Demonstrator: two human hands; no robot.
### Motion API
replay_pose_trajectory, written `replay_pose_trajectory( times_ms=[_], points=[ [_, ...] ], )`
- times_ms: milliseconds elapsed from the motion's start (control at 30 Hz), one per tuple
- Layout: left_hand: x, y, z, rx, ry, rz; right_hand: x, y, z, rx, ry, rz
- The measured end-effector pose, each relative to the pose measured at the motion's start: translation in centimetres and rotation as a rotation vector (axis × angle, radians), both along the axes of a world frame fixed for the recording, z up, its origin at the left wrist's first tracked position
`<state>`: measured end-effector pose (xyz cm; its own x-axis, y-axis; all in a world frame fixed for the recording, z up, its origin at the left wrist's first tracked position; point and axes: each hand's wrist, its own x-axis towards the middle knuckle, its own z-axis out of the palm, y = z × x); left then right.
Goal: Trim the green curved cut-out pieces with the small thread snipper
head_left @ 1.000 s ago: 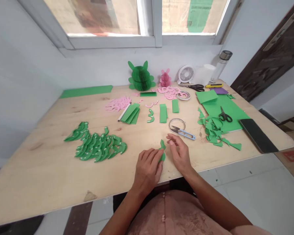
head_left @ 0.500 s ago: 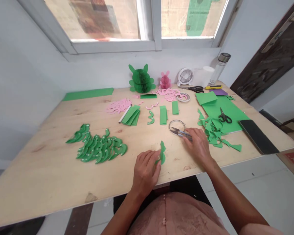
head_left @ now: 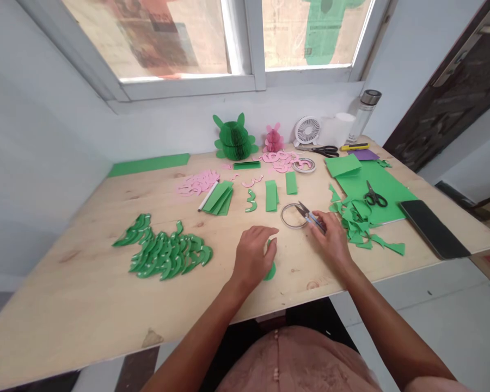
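Observation:
My left hand hovers over a scalloped green paper piece, thumb and forefinger apart with nothing between them. The hand hides part of that piece, which lies on the wooden table. In my right hand is a pair of thread snips, blades pointing up and left. Their tips are over a ring-shaped tape roll lying flat. Just beyond are a wavy green cutout and folded green paper strips.
At left lies a pile of green wavy cutouts. Green scraps, black scissors and a phone lie right. Behind stand a green honeycomb paper figure, a pink one, a small fan and a bottle.
My left hand has let go of the scalloped green piece and moved slightly away from me, its fingers spreading. The snips have turned to point further up, their blades now apart.

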<state>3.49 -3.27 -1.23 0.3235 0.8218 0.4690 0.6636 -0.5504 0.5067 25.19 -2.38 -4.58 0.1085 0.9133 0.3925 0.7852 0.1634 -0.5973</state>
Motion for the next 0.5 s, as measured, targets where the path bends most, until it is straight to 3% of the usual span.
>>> replay_pose_trajectory(
  times_ms=[233, 400, 500],
  points=[
    [4.8, 4.6, 1.8, -0.081, 0.414, -0.212, 0.5, 0.6, 0.0, 0.014, 0.470, -0.055],
    [6.9, 5.8, 0.9, -0.092, 0.513, -0.212, 0.2, 0.7, 0.0, -0.046, 0.744, 0.003],
    [6.9, 6.1, 0.4, -0.094, 0.500, -0.207, 0.1, 0.5, -0.1, -0.007, 0.741, -0.008]
  ],
)
